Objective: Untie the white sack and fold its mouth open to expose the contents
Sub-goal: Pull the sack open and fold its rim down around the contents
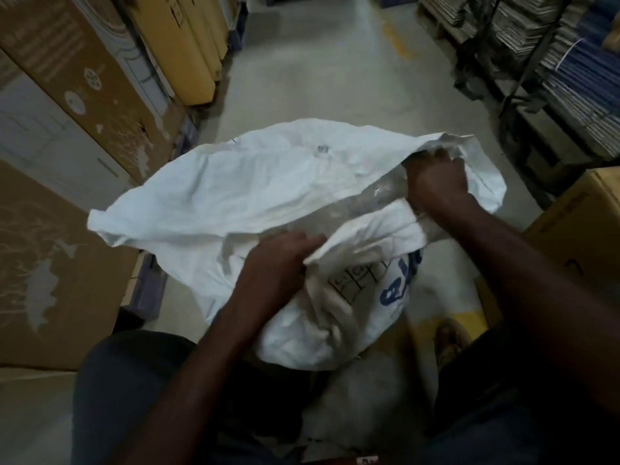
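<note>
The white sack (255, 189) stands on the floor in front of me, with blue print on its near side. Its mouth is spread wide, and the far flap lies stretched out to the left. A clear plastic liner (365, 206) shows inside the opening; the contents under it are too blurred to make out. My left hand (278, 260) grips the near edge of the mouth at the centre, fingers curled over the fabric. My right hand (436, 179) grips the rim at the right side, with bunched fabric and liner in its fingers.
Tall cardboard boxes (67, 95) line the left wall, and more boxes (570, 209) stand at the right. Shelving with stacked flat packs (570, 72) runs along the far right. A grey concrete aisle (335, 62) stretches ahead. My knees frame the sack at the bottom.
</note>
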